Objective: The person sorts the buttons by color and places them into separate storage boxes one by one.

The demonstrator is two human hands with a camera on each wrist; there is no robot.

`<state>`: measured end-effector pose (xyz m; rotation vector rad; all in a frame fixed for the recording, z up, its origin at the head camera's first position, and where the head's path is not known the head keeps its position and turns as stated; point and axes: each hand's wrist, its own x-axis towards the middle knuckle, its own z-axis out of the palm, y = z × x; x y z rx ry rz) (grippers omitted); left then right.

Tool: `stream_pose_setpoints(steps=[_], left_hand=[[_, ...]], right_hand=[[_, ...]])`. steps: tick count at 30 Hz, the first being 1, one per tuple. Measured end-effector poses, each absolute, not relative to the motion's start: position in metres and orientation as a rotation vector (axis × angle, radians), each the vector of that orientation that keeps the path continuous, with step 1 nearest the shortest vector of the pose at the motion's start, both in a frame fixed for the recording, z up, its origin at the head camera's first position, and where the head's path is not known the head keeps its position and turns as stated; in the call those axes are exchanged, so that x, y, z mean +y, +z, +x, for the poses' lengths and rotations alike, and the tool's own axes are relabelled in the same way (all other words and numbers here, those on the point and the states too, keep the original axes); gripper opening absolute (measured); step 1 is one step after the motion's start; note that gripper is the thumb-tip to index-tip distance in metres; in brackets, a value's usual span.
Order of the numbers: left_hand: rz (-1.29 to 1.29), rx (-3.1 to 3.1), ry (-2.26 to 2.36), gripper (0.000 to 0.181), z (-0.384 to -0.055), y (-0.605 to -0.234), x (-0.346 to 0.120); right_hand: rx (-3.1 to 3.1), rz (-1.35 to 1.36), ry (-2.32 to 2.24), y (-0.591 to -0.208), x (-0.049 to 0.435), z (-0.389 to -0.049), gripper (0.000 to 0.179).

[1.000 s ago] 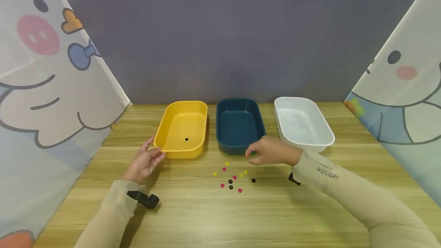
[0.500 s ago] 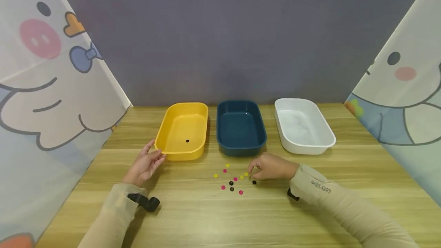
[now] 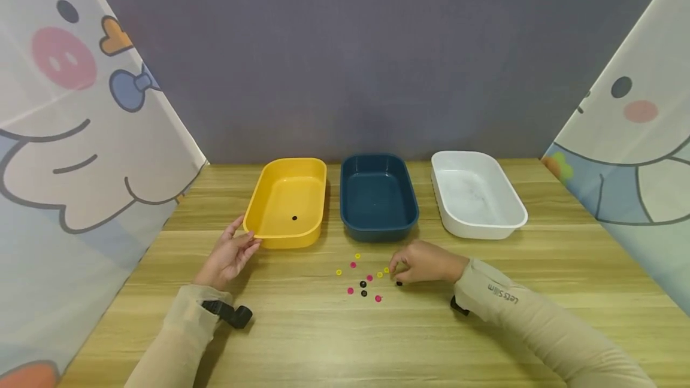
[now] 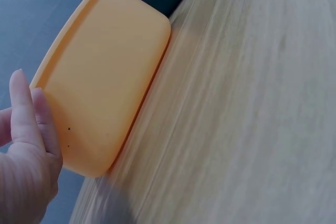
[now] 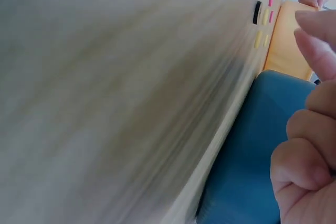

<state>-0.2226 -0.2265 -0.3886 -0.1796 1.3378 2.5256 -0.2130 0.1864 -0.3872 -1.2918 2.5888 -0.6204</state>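
My left hand (image 3: 229,258) holds the near left corner of a yellow bin (image 3: 283,241), thumb over its rim and fingers along the outside. In the left wrist view those fingers (image 4: 31,121) lie against the bin's side wall (image 4: 107,72). A single black button (image 3: 294,218) is inside the bin. My right hand (image 3: 423,262) is low over the table, thumb and forefinger apart, its other fingers bent. A black button (image 3: 399,284) lies partly hidden under its fingertips. Left of that hand, several small yellow buttons (image 3: 380,275), pink buttons (image 3: 350,290) and black buttons (image 3: 363,293) are scattered.
A dark blue bin (image 3: 380,234) stands in the middle of the row, and a white bin (image 3: 480,230) to its right. All three bins stand on the wooden table (image 3: 302,334) before a grey back wall (image 3: 372,58). Printed cartoon panels (image 3: 81,136) flank the table.
My right hand has come down from beside the blue bin's front edge to the black button at the right of the scatter. My left hand keeps its place on the yellow bin.
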Motion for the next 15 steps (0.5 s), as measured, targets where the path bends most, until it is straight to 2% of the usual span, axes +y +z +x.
stream_pose_setpoints(steps=[15], left_hand=[[-0.199,1.357,2.511,0.076,-0.2214,-0.3864,-0.2271]], right_hand=[[2.51,-1.318,-0.37,-0.3863,0.1866,-0.2161,0.016]])
